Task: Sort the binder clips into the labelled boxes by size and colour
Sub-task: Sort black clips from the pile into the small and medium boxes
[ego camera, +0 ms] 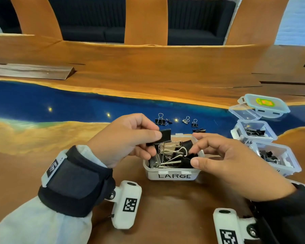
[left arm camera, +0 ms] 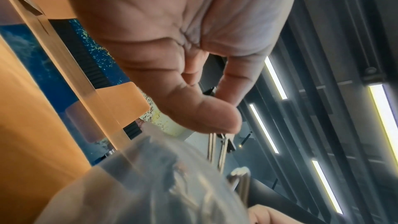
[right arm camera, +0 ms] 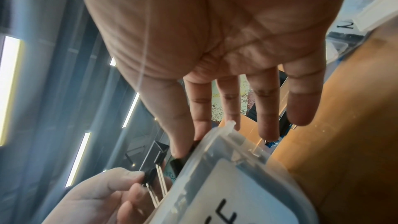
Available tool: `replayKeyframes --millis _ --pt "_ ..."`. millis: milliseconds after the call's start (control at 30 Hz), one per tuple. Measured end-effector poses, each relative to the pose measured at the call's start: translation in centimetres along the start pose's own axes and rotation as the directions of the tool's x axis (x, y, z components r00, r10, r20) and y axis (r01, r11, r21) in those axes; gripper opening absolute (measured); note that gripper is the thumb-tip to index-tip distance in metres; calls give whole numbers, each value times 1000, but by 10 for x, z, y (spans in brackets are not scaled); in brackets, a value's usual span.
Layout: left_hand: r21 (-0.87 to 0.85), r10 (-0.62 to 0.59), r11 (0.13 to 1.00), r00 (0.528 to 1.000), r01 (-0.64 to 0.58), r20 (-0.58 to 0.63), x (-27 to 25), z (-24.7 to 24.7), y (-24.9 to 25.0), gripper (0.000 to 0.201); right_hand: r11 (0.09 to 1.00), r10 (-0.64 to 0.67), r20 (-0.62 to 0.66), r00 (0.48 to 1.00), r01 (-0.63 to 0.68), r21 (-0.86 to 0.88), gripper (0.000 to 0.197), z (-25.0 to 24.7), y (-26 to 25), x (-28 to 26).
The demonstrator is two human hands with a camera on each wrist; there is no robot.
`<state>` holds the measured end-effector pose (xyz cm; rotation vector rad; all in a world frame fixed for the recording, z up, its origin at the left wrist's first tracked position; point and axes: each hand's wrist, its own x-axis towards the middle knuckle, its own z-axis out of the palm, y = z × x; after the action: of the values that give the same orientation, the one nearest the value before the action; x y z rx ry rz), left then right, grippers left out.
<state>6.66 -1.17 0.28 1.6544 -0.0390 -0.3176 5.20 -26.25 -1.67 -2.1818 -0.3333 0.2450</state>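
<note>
A large black clip [ego camera: 163, 136] is pinched by its body in the left hand [ego camera: 128, 138], held just above the LARGE box [ego camera: 173, 176], its wire handles hanging into the heap there. The right hand [ego camera: 224, 161] hovers over the box's right rim, thumb and forefinger closed on another black clip [ego camera: 192, 154] inside. Such clips are judged light, stiff and springy; the smooth steel body is best taken across its flat sides, since the wire loops are likely to snag. Smaller clips [ego camera: 183, 120] lie beyond the box on the tabletop [ego camera: 42, 138].
</note>
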Motion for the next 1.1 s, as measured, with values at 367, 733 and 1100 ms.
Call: replayKeyframes --millis 367,733,1100 --pt "354 104 931 994 -86 -34 -3 -17 1 24 1000 4 4 1000 -4 -16 19 1 0 0" --pt "185 -24 982 997 36 -67 -3 -15 3 16 1000 15 -3 1000 -15 -18 17 2 -2 0" --pt "426 -1 905 1000 10 -23 -7 -2 7 10 1000 17 -8 1000 -17 -20 18 3 -3 0"
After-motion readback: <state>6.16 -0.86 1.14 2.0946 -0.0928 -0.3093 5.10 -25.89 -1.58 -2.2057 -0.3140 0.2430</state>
